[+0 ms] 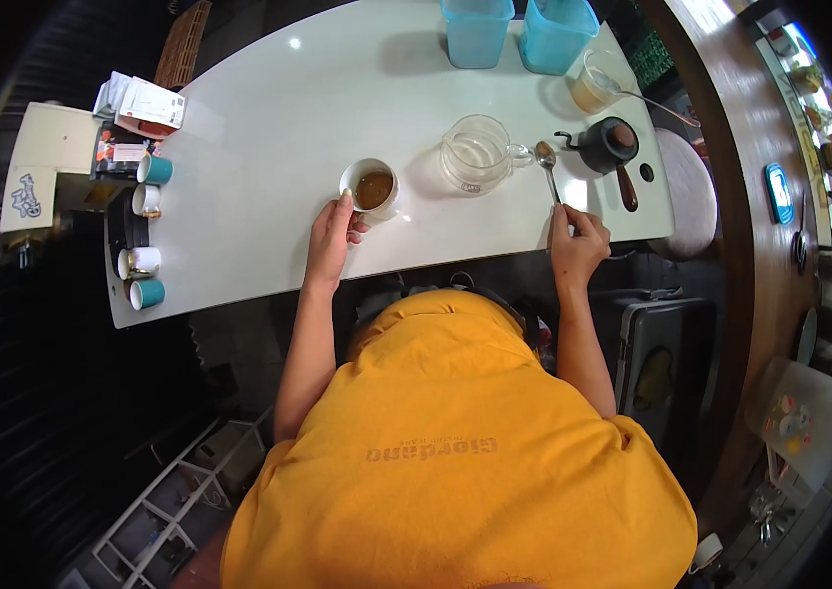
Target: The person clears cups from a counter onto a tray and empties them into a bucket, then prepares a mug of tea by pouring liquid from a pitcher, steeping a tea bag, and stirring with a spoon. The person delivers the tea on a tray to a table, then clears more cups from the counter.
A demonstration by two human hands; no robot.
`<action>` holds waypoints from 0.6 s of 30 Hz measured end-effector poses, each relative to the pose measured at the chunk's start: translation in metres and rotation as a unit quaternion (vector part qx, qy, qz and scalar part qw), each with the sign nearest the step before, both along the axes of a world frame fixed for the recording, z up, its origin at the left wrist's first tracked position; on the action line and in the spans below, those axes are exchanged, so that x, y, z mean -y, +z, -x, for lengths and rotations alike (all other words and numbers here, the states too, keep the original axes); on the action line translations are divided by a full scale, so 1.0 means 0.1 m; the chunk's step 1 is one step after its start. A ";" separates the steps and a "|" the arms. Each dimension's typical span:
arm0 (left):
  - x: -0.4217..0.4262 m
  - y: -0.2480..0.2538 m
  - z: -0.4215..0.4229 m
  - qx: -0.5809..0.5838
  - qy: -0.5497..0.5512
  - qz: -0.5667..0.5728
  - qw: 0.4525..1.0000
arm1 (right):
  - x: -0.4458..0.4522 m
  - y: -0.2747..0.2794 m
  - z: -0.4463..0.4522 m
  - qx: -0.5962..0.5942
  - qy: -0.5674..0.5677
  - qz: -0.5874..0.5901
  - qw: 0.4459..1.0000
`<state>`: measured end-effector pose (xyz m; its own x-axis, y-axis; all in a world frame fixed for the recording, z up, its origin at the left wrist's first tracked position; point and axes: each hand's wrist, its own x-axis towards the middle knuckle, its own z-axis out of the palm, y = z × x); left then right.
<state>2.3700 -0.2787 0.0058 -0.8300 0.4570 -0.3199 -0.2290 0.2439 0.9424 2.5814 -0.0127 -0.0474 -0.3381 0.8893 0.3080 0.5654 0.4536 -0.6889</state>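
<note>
My left hand (333, 239) is closed on the side of a white cup (388, 204) with brown liquid in it, at the middle of the white table (269, 147). My right hand (576, 239) pinches the handle of a metal spoon (546, 162) near the table's front edge. The spoon's bowl points away from me, between a glass jug (476, 154) and a black kettle (608, 145) with a wooden handle. That jug stands between my two hands and looks transparent, with its handle towards the spoon.
Two blue containers (476, 37) stand at the far edge, near a plastic cup (593, 90) with a spoon in it. Several small cups (146, 201) line the left end, beside a stack of packets (146, 106). A grey stool (688, 191) adjoins the right end.
</note>
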 end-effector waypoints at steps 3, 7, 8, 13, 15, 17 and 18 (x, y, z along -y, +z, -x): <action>-0.04 0.08 0.01 0.017 0.009 0.008 1.000 | -0.03 0.02 -0.01 0.009 0.017 -0.092 0.996; -0.05 0.02 0.03 0.024 0.027 0.008 0.999 | -0.05 -0.07 -0.05 0.009 0.037 -0.117 0.992; -0.06 -0.01 0.03 0.031 0.030 -0.007 0.999 | -0.05 -0.10 -0.06 0.003 0.042 -0.102 0.994; -0.04 -0.03 -0.10 0.031 0.054 -0.017 0.998 | -0.08 -0.11 -0.08 -0.002 0.051 -0.108 0.993; 0.03 -0.01 -0.17 0.025 0.052 -0.030 0.998 | -0.05 -0.06 -0.05 -0.014 0.063 -0.108 0.992; 0.14 0.02 -0.23 0.025 0.071 -0.033 0.997 | 0.04 0.05 -0.04 -0.026 0.083 -0.152 0.984; 0.21 0.02 -0.26 0.024 0.077 -0.037 0.996 | 0.08 0.09 -0.01 -0.027 0.097 -0.155 0.983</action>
